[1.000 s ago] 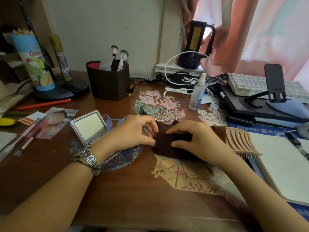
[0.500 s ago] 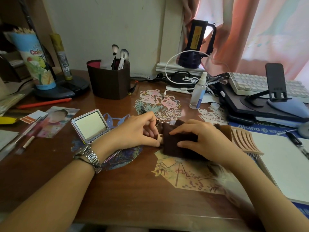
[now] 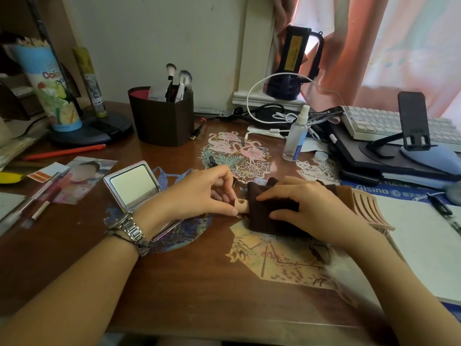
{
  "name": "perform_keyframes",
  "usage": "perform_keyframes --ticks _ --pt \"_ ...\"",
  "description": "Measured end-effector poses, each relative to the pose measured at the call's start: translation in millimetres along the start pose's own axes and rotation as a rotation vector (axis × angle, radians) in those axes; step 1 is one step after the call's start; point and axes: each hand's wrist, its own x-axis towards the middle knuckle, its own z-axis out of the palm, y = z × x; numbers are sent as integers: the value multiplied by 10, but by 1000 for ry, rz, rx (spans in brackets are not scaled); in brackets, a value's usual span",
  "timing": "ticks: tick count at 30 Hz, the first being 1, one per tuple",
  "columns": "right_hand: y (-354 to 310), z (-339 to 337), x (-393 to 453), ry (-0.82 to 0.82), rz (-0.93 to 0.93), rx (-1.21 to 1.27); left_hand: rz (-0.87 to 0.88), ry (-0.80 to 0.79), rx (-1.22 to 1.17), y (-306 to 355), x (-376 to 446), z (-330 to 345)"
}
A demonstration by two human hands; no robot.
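Wooden table [image 3: 174, 283] scattered with paper cut-outs [image 3: 239, 156], dark brown cloth pouch [image 3: 262, 213] laid at its middle, gripped between fingers and thumb of the right hand [image 3: 306, 208], pale holed stub [image 3: 241, 205] seen at the pouch's left edge, pinched by the left hand [image 3: 199, 196].

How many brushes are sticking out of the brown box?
2. A white-tipped brush stands on the left in the box, and a grey brush stands just right of it. More may be hidden inside.
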Motion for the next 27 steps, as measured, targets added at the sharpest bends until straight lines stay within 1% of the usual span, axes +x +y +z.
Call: perform_keyframes --ticks 6,15,21,23,26,27 --pt "-93 117 85 31 -67 -9 -14 -3 9 -4 11 -2" --pt "-14 -24 -2 -33 0 -25 -23 -35 8 13 7 4" --pt "38 -108 -84 -28 12 6 -27 -20 38 1 1 -16" --pt "96 -185 -151 67 60 103 -56 -36 17 -5 2 -34" --pt "249 -286 -284 325 190 243 -100 -91 -17 18 9 -41" --pt "310 -299 -320 371 254 260 -111 -105 -28 35 12 -35"
